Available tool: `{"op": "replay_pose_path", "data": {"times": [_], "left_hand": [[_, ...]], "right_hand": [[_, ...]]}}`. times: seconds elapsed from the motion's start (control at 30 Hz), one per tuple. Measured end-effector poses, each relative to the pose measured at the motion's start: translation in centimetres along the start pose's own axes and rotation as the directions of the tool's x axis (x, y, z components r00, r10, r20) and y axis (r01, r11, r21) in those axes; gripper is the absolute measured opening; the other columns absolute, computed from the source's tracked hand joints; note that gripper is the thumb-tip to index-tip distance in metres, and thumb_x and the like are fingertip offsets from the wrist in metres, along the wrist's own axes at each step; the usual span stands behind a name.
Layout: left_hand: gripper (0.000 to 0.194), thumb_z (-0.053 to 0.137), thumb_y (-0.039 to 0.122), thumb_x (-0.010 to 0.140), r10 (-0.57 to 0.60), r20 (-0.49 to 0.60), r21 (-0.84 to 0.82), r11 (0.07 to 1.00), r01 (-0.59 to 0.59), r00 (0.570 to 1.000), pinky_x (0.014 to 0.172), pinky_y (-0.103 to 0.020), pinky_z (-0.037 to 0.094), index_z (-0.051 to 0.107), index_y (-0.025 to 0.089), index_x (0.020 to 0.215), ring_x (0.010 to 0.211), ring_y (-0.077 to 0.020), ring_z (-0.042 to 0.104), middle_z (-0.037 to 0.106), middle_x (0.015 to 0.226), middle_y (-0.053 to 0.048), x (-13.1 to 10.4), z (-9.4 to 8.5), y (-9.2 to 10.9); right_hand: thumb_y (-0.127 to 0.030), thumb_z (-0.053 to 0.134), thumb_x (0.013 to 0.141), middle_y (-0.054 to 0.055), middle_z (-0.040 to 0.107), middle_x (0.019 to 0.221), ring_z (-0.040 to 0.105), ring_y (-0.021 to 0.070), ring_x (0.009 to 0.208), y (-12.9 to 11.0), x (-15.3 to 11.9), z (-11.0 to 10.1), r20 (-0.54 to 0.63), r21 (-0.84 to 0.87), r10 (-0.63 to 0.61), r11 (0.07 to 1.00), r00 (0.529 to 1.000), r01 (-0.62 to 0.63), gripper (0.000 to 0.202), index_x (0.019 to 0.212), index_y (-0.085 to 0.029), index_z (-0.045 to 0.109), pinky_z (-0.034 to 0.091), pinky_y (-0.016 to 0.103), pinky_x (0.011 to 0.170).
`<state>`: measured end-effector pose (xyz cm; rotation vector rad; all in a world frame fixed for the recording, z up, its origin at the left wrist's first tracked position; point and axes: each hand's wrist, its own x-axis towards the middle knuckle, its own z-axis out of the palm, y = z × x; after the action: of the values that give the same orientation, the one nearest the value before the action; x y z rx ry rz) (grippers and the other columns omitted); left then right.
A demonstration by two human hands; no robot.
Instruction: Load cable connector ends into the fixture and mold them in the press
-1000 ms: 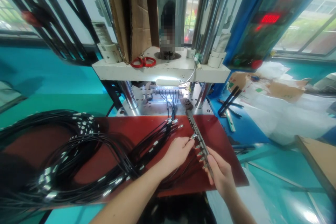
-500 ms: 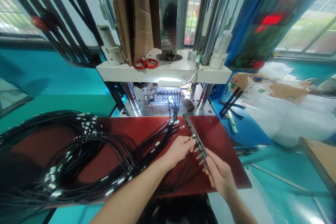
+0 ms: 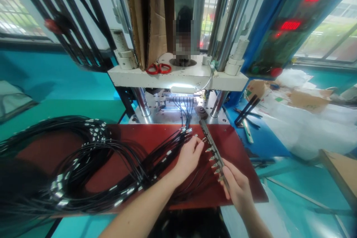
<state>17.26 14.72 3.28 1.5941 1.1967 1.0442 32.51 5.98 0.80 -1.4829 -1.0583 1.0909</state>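
Observation:
My right hand (image 3: 237, 182) is wrapped around the near end of a long, narrow metal bar (image 3: 213, 147), held at a slant above the red-brown board. Along the bar's left side sit several small metal cable connectors (image 3: 214, 165), their thin black cables trailing toward me. My left hand (image 3: 191, 156) is beside the bar's upper part, thumb and fingertips pinched on a small metal-tipped cable end (image 3: 204, 140). Just beyond those fingertips lie the connector ends (image 3: 188, 130) of a black cable bundle.
Coiled black cables (image 3: 72, 171) with white tags cover the left of the board (image 3: 237, 141). Behind it stands a press with a white plate (image 3: 125, 78), a lit mould (image 3: 181, 100) holding cables, and red-handled scissors (image 3: 158, 68) on top. Tools, including a cutter (image 3: 247, 131), lie at right.
My left hand has moved slightly back from the bar and up toward its far end. The connector it was touching now sits in the bar. The view has shifted a little.

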Motion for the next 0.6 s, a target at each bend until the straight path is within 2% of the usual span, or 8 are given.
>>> {"op": "replay_pose_path", "data": {"times": [0.13, 0.33, 0.5, 0.6], "left_hand": [[0.025, 0.044, 0.034, 0.077, -0.083, 0.043, -0.080, 0.993, 0.086, 0.996, 0.057, -0.021, 0.029, 0.044, 0.016, 0.059, 0.056, -0.0088, 0.036, 0.040, 0.056, 0.005, 0.31, 0.35, -0.24], [0.025, 0.048, 0.036, 0.074, -0.207, 0.057, -0.209, 0.954, 0.214, 0.977, 0.049, -0.020, 0.024, 0.043, 0.017, 0.059, 0.047, -0.0066, 0.029, 0.033, 0.048, 0.007, 0.55, 0.69, -0.73], [0.025, 0.048, 0.035, 0.075, -0.151, 0.047, -0.199, 0.967, 0.157, 0.987, 0.050, -0.020, 0.025, 0.043, 0.016, 0.059, 0.050, -0.0068, 0.030, 0.037, 0.052, 0.006, 0.53, 0.65, -0.49], [0.025, 0.048, 0.035, 0.076, -0.098, 0.042, -0.175, 0.979, 0.104, 0.994, 0.054, -0.020, 0.028, 0.043, 0.016, 0.061, 0.055, -0.0074, 0.034, 0.040, 0.057, 0.005, 0.52, 0.34, -0.25]], "right_hand": [[-0.054, 0.050, 0.078, 0.000, 0.058, 0.053, 0.038, 0.0060, 0.030, 0.31, 0.02, -0.20, 0.002, -0.003, 0.009, 1.000, 1.000, -0.009, 0.058, 0.119, -0.012, 0.053, 0.031, 0.017, 0.026], [-0.055, 0.049, 0.078, 0.001, 0.059, 0.054, 0.038, 0.0065, 0.029, 0.66, 0.27, -0.23, 0.027, -0.045, -0.016, 0.999, 0.999, 0.017, 0.060, 0.119, -0.011, 0.053, 0.034, 0.019, 0.029], [-0.054, 0.046, 0.080, -0.002, 0.054, 0.047, 0.038, 0.0083, 0.029, 0.69, 0.20, -0.10, 0.047, -0.173, -0.045, 0.983, 0.998, 0.053, 0.060, 0.123, -0.013, 0.051, 0.035, 0.020, 0.029], [-0.053, 0.046, 0.081, -0.003, 0.053, 0.046, 0.038, 0.0080, 0.030, 0.68, 0.16, 0.04, 0.048, -0.173, -0.056, 0.983, 0.997, 0.063, 0.057, 0.122, -0.013, 0.051, 0.036, 0.020, 0.031]]}}
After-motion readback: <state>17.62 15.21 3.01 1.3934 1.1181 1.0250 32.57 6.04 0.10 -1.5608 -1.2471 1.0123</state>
